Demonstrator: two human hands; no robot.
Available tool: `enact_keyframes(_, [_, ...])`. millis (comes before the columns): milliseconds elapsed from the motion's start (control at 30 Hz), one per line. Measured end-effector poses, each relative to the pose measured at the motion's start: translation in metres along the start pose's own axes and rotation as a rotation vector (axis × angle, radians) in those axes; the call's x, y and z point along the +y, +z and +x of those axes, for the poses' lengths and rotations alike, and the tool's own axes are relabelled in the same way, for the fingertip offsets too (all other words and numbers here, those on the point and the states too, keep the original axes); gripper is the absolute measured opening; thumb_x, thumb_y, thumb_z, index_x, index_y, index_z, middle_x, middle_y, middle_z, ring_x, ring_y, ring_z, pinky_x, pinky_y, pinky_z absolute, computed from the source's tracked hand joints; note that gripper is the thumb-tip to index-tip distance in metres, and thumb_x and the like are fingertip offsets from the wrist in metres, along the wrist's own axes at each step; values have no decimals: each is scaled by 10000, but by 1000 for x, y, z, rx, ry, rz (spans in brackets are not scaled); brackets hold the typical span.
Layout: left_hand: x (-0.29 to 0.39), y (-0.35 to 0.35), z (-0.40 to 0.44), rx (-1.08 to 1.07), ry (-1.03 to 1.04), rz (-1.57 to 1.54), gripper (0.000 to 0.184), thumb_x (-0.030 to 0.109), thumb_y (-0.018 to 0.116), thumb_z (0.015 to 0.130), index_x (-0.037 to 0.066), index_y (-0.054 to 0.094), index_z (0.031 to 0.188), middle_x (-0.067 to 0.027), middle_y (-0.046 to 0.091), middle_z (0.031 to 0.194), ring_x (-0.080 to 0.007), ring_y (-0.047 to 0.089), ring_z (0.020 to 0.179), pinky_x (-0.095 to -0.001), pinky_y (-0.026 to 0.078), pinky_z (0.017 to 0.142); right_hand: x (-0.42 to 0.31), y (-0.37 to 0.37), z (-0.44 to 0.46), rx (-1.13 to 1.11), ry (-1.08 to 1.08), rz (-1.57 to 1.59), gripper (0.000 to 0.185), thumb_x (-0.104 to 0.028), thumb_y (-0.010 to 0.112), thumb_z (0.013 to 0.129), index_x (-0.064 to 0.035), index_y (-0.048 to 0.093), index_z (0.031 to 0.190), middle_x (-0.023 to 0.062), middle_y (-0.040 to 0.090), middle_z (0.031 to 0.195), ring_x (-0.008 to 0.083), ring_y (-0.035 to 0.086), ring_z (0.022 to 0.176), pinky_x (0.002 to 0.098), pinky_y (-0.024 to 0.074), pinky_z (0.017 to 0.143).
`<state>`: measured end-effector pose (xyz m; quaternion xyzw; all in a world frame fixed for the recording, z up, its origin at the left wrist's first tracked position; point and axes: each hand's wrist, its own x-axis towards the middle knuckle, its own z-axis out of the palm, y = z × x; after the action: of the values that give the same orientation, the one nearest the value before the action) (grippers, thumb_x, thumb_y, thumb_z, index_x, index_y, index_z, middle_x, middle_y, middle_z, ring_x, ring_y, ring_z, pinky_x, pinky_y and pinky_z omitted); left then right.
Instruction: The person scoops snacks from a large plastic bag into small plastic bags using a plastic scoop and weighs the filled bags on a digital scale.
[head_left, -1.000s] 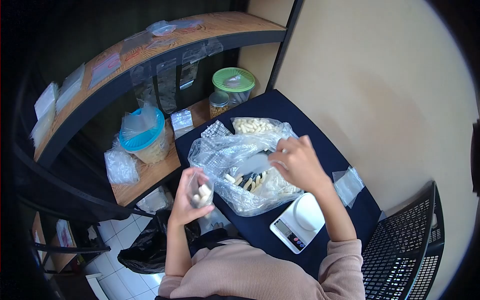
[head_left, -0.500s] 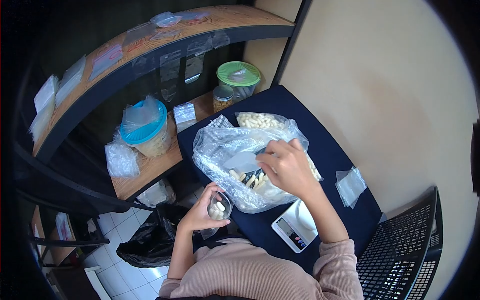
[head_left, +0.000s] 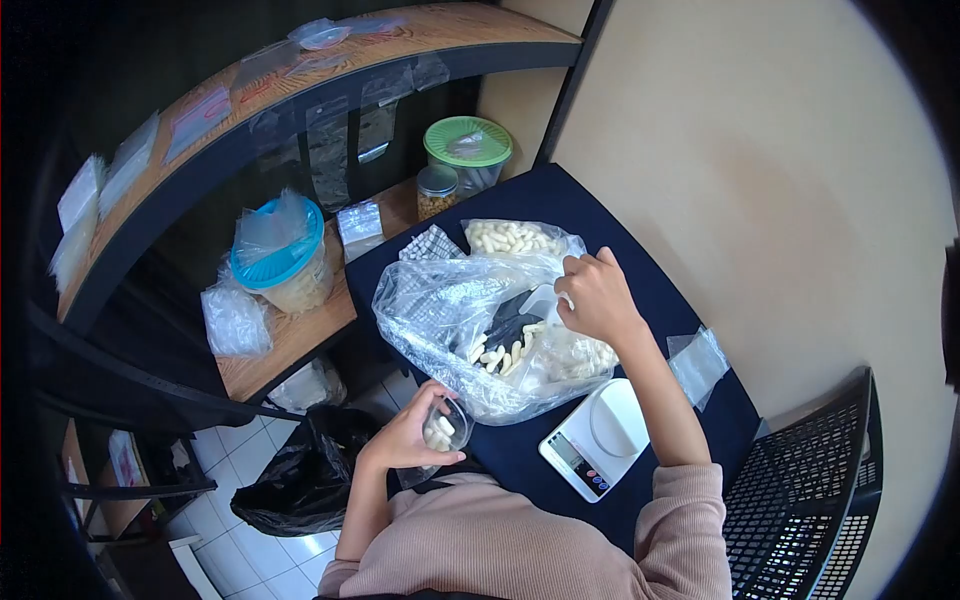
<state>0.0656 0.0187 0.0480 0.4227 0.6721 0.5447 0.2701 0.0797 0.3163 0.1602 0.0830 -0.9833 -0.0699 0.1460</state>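
In my left hand (head_left: 405, 437) is a clear plastic cup (head_left: 460, 422), tilted, with several pale stick-shaped pieces inside. My right hand (head_left: 600, 298) is closed around the handle of a white scoop (head_left: 540, 303), whose blade reaches into the large clear plastic bag (head_left: 415, 305). Cream-coloured sticks (head_left: 505, 352) lie loose in the open bag, with more heaped toward its right side. A kitchen scale (head_left: 617, 420), white with a round platform, rests on the dark table below my right forearm.
Behind the big bag are a smaller bag of sticks (head_left: 515, 237) and a checked cloth (head_left: 432, 243). Flat clear bags (head_left: 698, 368) lie at the table's right edge, near a black basket (head_left: 800, 500). Lidded tubs (head_left: 285, 255) stand on the left shelf; a black bag (head_left: 300, 490) hangs below.
My right hand has moved right and slightly up, drawing the scoop toward the bag's right side. More of the scale now shows. My left hand still holds the cup in nearly the same place.
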Motion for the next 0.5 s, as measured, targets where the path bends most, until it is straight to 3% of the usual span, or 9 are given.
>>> enact_keyframes(100, [5,4,0,-92,-102,-9,740,256,795,552,48,391,1137,-83,452,963,-189,479,912,-303,382,834,13,1,3,-64,10,129,109,-145,608,517,-85,648,598,77,559,632,209,534,578,324,343,660])
enact_keyframes(133, [8,7,1,-123,-125,-35,771,188,797,547,35,361,1164,-68,484,963,-178,471,933,-290,368,849,15,1,3,-109,19,145,120,-150,606,518,-91,656,610,74,564,635,208,535,583,323,340,656])
enact_keyframes(300, [6,11,3,-149,-104,-66,762,224,794,556,30,370,1159,-80,475,960,-183,474,927,-299,376,841,28,15,6,-197,37,310,148,-171,606,525,-109,674,641,75,572,641,219,531,586,318,332,666])
enact_keyframes(500, [-2,16,2,-125,-71,-80,769,249,794,564,24,364,1161,-94,469,958,-192,477,924,-309,379,843,23,53,-3,-273,47,702,208,-213,620,556,-90,685,711,102,593,671,246,575,640,345,442,652])
